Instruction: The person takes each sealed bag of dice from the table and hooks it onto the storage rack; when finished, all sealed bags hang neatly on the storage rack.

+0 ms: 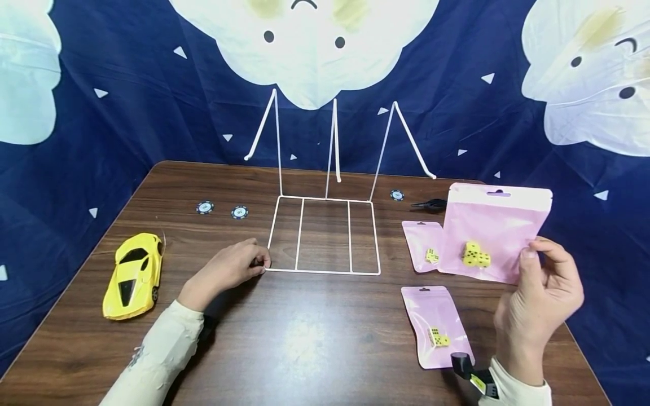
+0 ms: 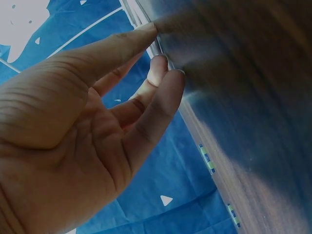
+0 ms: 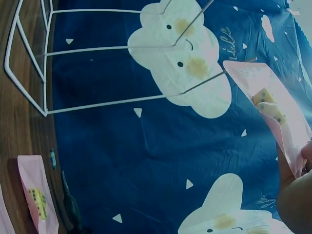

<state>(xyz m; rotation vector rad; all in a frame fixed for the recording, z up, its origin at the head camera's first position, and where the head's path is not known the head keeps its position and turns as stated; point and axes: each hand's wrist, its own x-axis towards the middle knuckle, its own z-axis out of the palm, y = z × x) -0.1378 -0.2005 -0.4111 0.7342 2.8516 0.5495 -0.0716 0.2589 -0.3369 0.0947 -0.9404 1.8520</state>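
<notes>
My right hand (image 1: 545, 293) holds up a pink zip bag (image 1: 500, 220) by its lower right edge, pinched between thumb and fingers. Several yellow dice (image 1: 472, 255) show through its front; the right wrist view has the same bag (image 3: 287, 122) tilted. On the table stands a white wire display rack (image 1: 325, 272) with three raised prongs. My left hand (image 1: 231, 265) is at the rack's front left corner, and in the left wrist view the thumb and fingertips (image 2: 158, 70) pinch the base wire there.
Two more pink bags with dice, a rear one (image 1: 418, 234) and a front one (image 1: 431, 304), lie right of the rack. A yellow toy car (image 1: 133, 276) sits at the left. Poker chips (image 1: 205, 207) and black tweezers (image 1: 431, 205) lie toward the back, before a blue cloth (image 1: 203, 113).
</notes>
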